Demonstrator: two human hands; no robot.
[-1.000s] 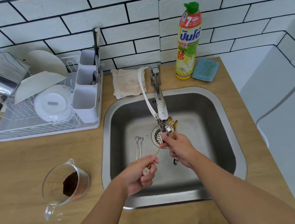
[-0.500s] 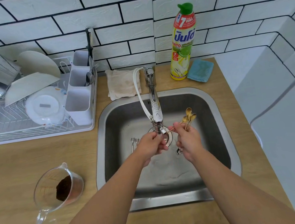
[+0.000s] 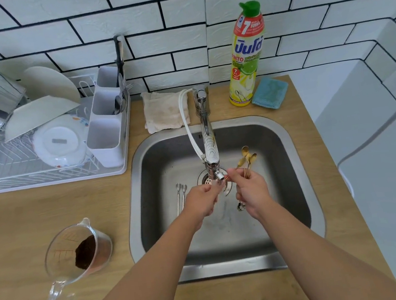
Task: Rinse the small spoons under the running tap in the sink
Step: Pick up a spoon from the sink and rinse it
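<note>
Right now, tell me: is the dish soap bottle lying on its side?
No, the dish soap bottle stands upright on the counter beside the blue sponge.

Bright even daylight, soft shadows in the sink [image 3: 290, 142]; glare on the tap [image 3: 209, 145], wide-angle bending at edges

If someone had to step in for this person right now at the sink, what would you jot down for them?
Right hand: holds a bunch of gold spoons, bowls up, beside the tap spout.
Left hand: fingers curled just under the tap's outlet, seemingly pinching one thin piece there; too small to tell for sure.
Two silver spoons lie on the sink floor, left of the drain.
Done: unclear how many of the gold spoons are rinsed already.
Left: finish the gold spoons, then pick up and rinse the silver pair. The water stream itself is hard to make out.
</note>
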